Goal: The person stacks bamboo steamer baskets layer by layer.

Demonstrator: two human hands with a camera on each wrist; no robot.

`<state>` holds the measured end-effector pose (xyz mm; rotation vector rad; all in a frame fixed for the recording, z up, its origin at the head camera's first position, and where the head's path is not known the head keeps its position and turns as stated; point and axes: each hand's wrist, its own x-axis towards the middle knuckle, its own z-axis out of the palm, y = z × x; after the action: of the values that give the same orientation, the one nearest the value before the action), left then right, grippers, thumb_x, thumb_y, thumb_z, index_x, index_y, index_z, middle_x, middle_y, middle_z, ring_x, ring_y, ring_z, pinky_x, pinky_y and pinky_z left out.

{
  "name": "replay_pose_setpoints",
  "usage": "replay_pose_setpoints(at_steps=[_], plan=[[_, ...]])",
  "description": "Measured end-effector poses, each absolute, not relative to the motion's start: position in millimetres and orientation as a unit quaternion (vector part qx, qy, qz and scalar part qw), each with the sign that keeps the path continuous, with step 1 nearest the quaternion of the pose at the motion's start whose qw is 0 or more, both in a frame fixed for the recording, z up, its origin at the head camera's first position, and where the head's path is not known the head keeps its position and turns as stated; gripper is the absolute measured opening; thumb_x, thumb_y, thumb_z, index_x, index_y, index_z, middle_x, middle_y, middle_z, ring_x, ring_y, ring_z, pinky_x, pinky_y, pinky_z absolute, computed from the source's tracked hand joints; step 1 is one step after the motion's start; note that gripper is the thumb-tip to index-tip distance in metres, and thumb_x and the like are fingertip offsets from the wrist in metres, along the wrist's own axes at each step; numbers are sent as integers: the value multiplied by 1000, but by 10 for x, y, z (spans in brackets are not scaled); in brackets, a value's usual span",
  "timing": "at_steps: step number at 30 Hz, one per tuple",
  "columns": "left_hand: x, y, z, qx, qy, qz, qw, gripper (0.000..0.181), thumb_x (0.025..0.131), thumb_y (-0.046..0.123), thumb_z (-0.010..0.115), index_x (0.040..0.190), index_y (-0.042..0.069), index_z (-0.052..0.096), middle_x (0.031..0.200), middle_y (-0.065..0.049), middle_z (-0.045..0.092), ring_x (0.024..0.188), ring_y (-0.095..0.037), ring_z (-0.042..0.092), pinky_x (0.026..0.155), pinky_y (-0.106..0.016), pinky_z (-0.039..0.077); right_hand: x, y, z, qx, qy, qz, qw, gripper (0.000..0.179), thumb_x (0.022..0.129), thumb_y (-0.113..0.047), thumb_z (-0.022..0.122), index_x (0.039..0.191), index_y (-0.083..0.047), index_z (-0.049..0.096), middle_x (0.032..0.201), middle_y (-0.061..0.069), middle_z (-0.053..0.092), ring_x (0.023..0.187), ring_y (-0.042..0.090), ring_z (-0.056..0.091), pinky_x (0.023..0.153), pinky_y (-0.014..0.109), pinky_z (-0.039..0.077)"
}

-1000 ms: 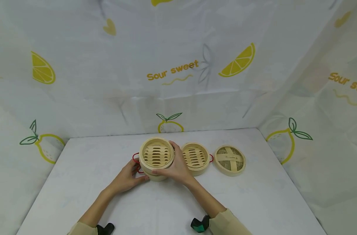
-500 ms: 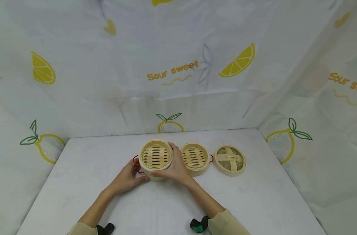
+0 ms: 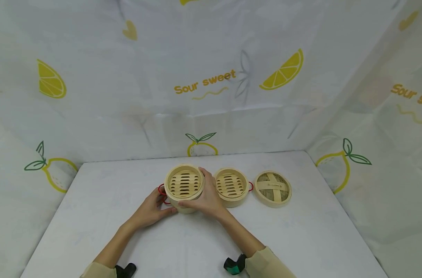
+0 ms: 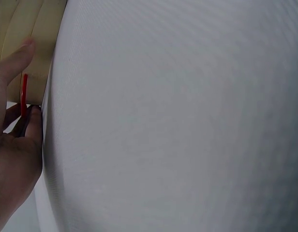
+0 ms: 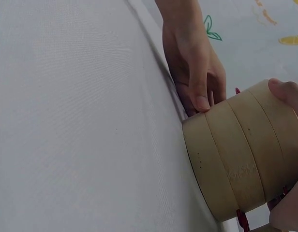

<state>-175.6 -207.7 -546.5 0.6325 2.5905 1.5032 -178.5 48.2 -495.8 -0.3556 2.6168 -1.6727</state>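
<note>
The stack of steamer baskets (image 3: 184,185) stands between your two hands, left of the middle of the desk (image 3: 183,247) and closer to its far edge than to its near one. Its slatted inside faces up, and its base meets the desk's white covering. Your left hand (image 3: 149,208) grips the lower part from the left: the thumb presses the side nearest you, while the fingers reach round by the red loops (image 3: 161,189). In the left wrist view your fingertips are close beside one loop; whether they touch it, you cannot tell. Your right hand (image 3: 209,199) grasps the upper part from the right, with your thumb across the near side and your fingers curving round towards the far side.

Both your forearms come in from the near edge and slant inward to meet at the stack, the sleeves (image 3: 99,271) lying back near that edge. Just right of your right hand sits a single steamer basket (image 3: 231,185), partly hidden by that hand, its own red loop at the right. Further right, towards the desk's far right corner, rests the woven lid (image 3: 272,189), its crossed bands facing up.
</note>
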Motion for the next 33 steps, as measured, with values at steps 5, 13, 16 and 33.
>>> replay_pose_setpoints(at_steps=[5, 13, 16, 33], plan=[[-1760, -2071, -5470, 204, 846, 491, 42, 91, 89, 23, 93, 161, 3, 41, 155, -18, 57, 147, -39, 56, 124, -53, 49, -1790, 495, -4949, -118, 841, -528, 18, 132, 68, -43, 103, 170, -13, 26, 167, 15, 41, 155, 32, 38, 131, 61, 38], [-1761, -2072, -5482, 196, 846, 494, 46, 90, 88, 25, 93, 160, 3, 44, 151, -17, 59, 145, -39, 57, 124, -52, 48, -1812, 515, -4918, -125, 845, -518, 39, 132, 70, -42, 102, 171, -14, 22, 166, 17, 40, 155, 33, 38, 130, 62, 39], [-1761, -2072, -5481, 195, 847, 492, 47, 90, 88, 26, 93, 159, 3, 44, 151, -17, 59, 145, -39, 58, 125, -52, 49, -1816, 523, -4919, -129, 846, -515, 44, 132, 71, -43, 102, 171, -15, 21, 168, 16, 38, 156, 34, 37, 130, 63, 39], [-1762, -2070, -5488, 191, 850, 489, 46, 89, 87, 28, 94, 159, 5, 45, 149, -13, 61, 142, -30, 58, 125, -51, 49, -1834, 538, -4941, -132, 841, -522, 55, 131, 72, -40, 102, 172, -19, 19, 166, 18, 38, 154, 34, 39, 130, 63, 39]])
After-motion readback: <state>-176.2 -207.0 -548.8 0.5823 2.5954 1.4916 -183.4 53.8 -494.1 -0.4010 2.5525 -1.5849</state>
